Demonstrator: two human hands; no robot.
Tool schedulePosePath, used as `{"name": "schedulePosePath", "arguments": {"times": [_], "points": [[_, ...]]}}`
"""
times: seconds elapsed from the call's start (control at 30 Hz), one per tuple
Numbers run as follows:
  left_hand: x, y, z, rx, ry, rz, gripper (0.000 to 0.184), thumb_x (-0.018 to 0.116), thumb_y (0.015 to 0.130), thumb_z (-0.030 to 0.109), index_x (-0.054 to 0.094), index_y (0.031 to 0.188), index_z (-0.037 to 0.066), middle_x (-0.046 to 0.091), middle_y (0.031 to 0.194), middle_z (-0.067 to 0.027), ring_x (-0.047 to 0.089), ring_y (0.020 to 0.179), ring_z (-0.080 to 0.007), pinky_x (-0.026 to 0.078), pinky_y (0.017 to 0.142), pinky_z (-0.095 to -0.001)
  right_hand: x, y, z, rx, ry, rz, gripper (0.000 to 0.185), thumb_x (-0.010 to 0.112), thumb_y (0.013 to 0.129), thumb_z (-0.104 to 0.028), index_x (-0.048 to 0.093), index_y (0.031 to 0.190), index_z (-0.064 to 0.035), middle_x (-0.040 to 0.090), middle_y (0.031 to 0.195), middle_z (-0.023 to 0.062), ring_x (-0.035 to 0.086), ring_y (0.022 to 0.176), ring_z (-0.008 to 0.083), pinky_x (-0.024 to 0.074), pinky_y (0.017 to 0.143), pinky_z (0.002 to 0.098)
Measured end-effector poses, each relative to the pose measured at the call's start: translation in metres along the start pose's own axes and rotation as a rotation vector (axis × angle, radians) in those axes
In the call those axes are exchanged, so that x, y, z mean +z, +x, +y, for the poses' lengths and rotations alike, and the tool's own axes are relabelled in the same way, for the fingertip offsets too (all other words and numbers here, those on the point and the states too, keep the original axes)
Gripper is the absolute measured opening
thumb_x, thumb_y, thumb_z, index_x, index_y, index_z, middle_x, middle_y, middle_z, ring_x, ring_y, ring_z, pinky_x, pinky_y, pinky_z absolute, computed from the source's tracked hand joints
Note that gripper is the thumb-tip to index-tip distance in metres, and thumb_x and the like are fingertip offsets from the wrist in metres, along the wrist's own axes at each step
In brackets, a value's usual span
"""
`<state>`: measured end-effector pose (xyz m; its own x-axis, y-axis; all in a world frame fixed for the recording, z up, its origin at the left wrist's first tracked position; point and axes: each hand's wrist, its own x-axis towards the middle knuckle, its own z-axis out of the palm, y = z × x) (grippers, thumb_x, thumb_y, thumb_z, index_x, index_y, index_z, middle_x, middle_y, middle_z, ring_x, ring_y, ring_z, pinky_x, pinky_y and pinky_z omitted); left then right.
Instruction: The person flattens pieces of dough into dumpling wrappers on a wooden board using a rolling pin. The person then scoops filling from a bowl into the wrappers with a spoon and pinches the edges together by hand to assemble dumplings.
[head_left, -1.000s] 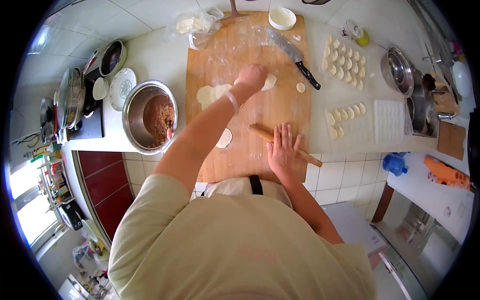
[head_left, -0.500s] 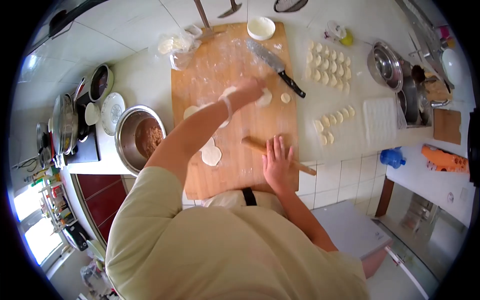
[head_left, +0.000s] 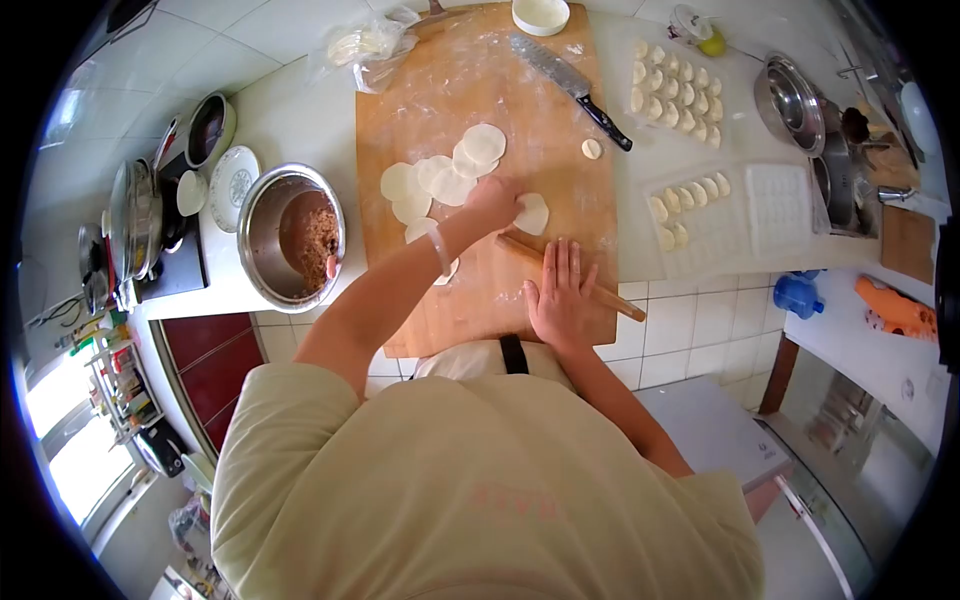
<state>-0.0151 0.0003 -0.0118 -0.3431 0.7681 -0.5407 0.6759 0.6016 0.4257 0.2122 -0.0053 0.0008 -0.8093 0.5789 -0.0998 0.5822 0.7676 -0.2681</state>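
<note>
My left hand [head_left: 492, 205] is closed, its fingertips pinching the edge of a round dumpling wrapper [head_left: 534, 214] on the wooden board [head_left: 470, 310]. Just nearer to me lies a rolling pin [head_left: 612, 303], set at a slant. My right hand [head_left: 562, 300] rests flat over the pin with its fingers stretched out. Left of the wrapper in my left hand, several rolled wrappers [head_left: 484, 143] overlap on the board, some partly hidden by my left wrist. One small dough disc [head_left: 592, 149] sits near the board's right edge.
A knife [head_left: 575, 88] lies at the board's far right, near a white bowl [head_left: 541, 14]. To the left stands a metal bowl of filling [head_left: 288, 240]. Rows of shaped dumplings [head_left: 676, 92] are on the right counter. A plastic bag of dough [head_left: 368, 48] is at the back left.
My left hand has come nearer to the rolling pin with the wrapper. My right hand stays on the pin. The view has tilted, and more of the overlapping wrappers now show.
</note>
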Motion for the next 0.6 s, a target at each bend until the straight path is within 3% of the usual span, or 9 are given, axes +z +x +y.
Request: {"name": "schedulePosePath", "arguments": {"times": [0.07, 0.2, 0.27, 0.37, 0.43, 0.5, 0.53, 0.6], "points": [[0.007, -0.009, -0.004, 0.017, -0.1, -0.024, 0.023, 0.063, 0.079, 0.02, 0.07, 0.1, 0.017, 0.068, 0.1, -0.009, 0.065, 0.096, -0.0272, 0.053, 0.078, -0.0389, 0.003, 0.023, 0.003, 0.011, -0.021, 0.021, 0.064, 0.049, 0.091, -0.038, 0.035, 0.142, -0.0003, 0.029, 0.15, 0.0176, 0.026, 0.14, 0.0313, 0.0092, 0.11, 0.0642], [-0.003, 0.001, 0.022, 0.038, 0.15, 0.033, 0.025, 0.063, 0.079, 0.021, 0.068, 0.104, 0.019, 0.067, 0.104, -0.0089, 0.063, 0.099, -0.0277, 0.052, 0.079, -0.0404, 0.002, 0.087, 0.021, -0.039, -0.064, 0.181, 0.064, 0.052, 0.09, -0.039, 0.038, 0.14, -0.0002, 0.032, 0.149, 0.0179, 0.029, 0.139, 0.0312, 0.0079, 0.11, 0.0637], [-0.001, 0.002, 0.026, 0.029, 0.223, 0.038, 0.026, 0.064, 0.08, 0.021, 0.068, 0.105, 0.019, 0.066, 0.105, -0.0087, 0.063, 0.1, -0.0278, 0.052, 0.079, -0.0409, 0.001, 0.091, 0.023, -0.017, -0.087, 0.193, 0.064, 0.052, 0.09, -0.039, 0.038, 0.139, 0.0, 0.032, 0.149, 0.0179, 0.028, 0.14, 0.0309, 0.0095, 0.11, 0.0628], [-0.008, -0.004, 0.01, 0.035, 0.073, 0.074, 0.027, 0.062, 0.081, 0.021, 0.067, 0.107, 0.018, 0.067, 0.104, -0.0076, 0.063, 0.099, -0.0268, 0.052, 0.078, -0.0408, 0.004, 0.046, 0.015, -0.055, -0.001, 0.11, 0.063, 0.053, 0.09, -0.036, 0.038, 0.14, -0.0003, 0.034, 0.148, 0.0172, 0.027, 0.14, 0.0313, 0.0118, 0.111, 0.0608], [-0.007, 0.004, -0.023, 0.011, -0.083, 0.217, 0.03, 0.064, 0.079, 0.022, 0.065, 0.109, 0.017, 0.066, 0.104, -0.009, 0.061, 0.099, -0.029, 0.049, 0.08, -0.041, 0.006, 0.015, 0.009, -0.08, 0.047, 0.132, 0.058, 0.055, 0.089, -0.034, 0.043, 0.134, 0.0001, 0.037, 0.146, 0.0172, 0.03, 0.138, 0.0313, 0.0128, 0.111, 0.0606], [-0.038, 0.006, -0.01, 0.005, 0.174, 0.547, 0.033, 0.065, 0.079, 0.02, 0.064, 0.111, 0.013, 0.062, 0.109, -0.0082, 0.055, 0.109, -0.0303, 0.045, 0.09, -0.0409, 0.007, 0.007, 0.014, -0.098, 0.094, 0.131, 0.053, 0.057, 0.088, -0.031, 0.048, 0.129, 0.0005, 0.039, 0.144, 0.0173, 0.032, 0.137, 0.0313, 0.0138, 0.111, 0.0603], [-0.037, 0.02, -0.001, 0.116, 0.105, 0.725, 0.035, 0.066, 0.078, 0.017, 0.062, 0.112, 0.011, 0.058, 0.114, -0.0073, 0.05, 0.114, -0.0314, 0.041, 0.096, -0.0412, 0.009, 0.012, 0.019, -0.073, 0.108, 0.141, 0.046, 0.059, 0.087, -0.029, 0.051, 0.123, -0.0012, 0.04, 0.143, 0.0168, 0.033, 0.137, 0.0314, 0.0151, 0.111, 0.0601], [-0.034, 0.057, 0.034, 0.289, 0.025, 0.64, 0.035, 0.066, 0.078, 0.015, 0.062, 0.112, 0.012, 0.057, 0.116, -0.0073, 0.052, 0.112, -0.0299, 0.043, 0.095, -0.04, 0.009, 0.019, 0.025, -0.051, 0.113, 0.157, 0.039, 0.06, 0.087, -0.026, 0.054, 0.117, -0.003, 0.042, 0.141, 0.0164, 0.033, 0.136, 0.0314, 0.0164, 0.11, 0.0599]]}}
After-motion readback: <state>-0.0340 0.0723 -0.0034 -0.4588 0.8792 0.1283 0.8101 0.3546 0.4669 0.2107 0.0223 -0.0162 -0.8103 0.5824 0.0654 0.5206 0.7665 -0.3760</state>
